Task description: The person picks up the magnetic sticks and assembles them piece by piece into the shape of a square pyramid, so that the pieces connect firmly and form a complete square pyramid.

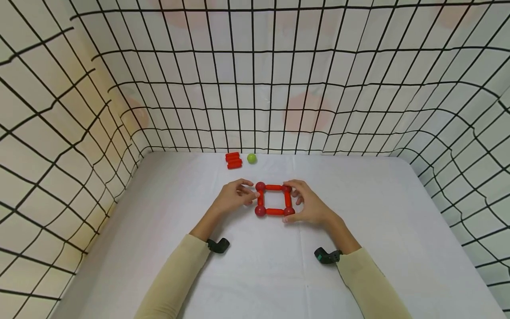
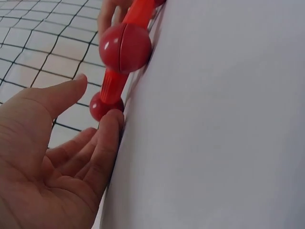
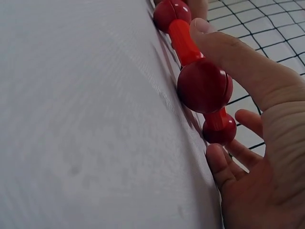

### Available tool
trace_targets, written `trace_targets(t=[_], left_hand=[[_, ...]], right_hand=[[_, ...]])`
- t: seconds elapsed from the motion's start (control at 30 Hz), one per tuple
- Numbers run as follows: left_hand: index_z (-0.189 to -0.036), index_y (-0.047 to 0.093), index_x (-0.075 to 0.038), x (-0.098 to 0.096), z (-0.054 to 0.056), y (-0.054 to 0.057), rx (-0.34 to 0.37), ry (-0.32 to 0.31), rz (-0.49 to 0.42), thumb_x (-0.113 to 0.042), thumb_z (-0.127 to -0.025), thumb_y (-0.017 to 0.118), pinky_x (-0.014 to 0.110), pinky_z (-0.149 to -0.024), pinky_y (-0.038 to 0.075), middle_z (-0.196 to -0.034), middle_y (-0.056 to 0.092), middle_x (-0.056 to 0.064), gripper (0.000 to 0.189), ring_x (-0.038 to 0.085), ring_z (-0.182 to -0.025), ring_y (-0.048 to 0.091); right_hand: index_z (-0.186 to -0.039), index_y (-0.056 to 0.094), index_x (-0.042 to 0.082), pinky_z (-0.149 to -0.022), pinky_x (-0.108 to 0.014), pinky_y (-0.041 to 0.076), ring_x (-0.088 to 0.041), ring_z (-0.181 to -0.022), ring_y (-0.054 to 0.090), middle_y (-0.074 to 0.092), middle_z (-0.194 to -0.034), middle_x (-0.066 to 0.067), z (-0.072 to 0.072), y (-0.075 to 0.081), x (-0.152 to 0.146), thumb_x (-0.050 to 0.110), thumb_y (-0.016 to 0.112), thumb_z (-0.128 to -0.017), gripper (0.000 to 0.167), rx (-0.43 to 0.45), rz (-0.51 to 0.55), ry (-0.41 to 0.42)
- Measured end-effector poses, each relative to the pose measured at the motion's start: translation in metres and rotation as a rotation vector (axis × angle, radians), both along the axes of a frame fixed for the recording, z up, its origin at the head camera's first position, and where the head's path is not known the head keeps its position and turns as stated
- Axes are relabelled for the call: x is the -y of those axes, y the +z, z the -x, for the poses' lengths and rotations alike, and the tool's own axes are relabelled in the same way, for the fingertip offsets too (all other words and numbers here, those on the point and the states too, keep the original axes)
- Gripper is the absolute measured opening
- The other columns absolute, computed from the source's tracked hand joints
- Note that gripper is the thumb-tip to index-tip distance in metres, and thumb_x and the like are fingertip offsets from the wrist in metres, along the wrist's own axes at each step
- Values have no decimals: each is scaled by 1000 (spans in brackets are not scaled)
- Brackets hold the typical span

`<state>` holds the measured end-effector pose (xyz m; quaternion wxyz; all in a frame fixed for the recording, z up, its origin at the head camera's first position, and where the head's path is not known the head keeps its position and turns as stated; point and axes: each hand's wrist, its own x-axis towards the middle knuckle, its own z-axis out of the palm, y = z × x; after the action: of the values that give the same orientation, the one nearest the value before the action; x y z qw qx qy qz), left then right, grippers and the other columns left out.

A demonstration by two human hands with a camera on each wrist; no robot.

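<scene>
A square of red rods with a dark red ball at each corner lies on the white table; its front rod (image 1: 275, 212) and front left ball (image 2: 125, 48) show plainly. My left hand (image 1: 236, 196) is beside the square's left side, fingers loosely bent. In the left wrist view its fingertips are right at the back left ball (image 2: 106, 106), with the thumb held apart. With my right hand (image 1: 312, 206) I grip the right side, thumb along the front right ball (image 3: 205, 86) and fingertips at the back right ball (image 3: 219, 129).
Several loose red rods (image 1: 233, 160) lie together near the table's back edge, next to a green ball (image 1: 252, 158). Black wire mesh (image 1: 255, 84) over pale cloth stands behind the table (image 1: 255, 274) and along both sides.
</scene>
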<state>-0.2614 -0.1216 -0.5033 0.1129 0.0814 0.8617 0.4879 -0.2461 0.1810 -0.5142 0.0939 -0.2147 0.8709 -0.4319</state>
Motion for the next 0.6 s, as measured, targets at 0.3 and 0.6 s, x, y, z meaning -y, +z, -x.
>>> trace_targets(t=[0.3,0.6], left_hand=[[-132,66,-15,17,16,4,-161,44,31,-46,-90,78,39,-95,59,-117,72,1,54,21,-110,68],[-132,68,-13,34,41,11,-295,134,45,-36,-92,79,45,-114,48,-136,65,5,47,26,-130,57]], right_hand=[[-157,33,30,-94,-40,54,-27,-118,50,32,-160,1,-2,-2,-3,43,97,-66,111,-18,-14,18],[-162,28,34,-90,-37,53,-27,-115,51,26,-168,3,-2,0,-5,45,94,-70,114,9,-64,26]])
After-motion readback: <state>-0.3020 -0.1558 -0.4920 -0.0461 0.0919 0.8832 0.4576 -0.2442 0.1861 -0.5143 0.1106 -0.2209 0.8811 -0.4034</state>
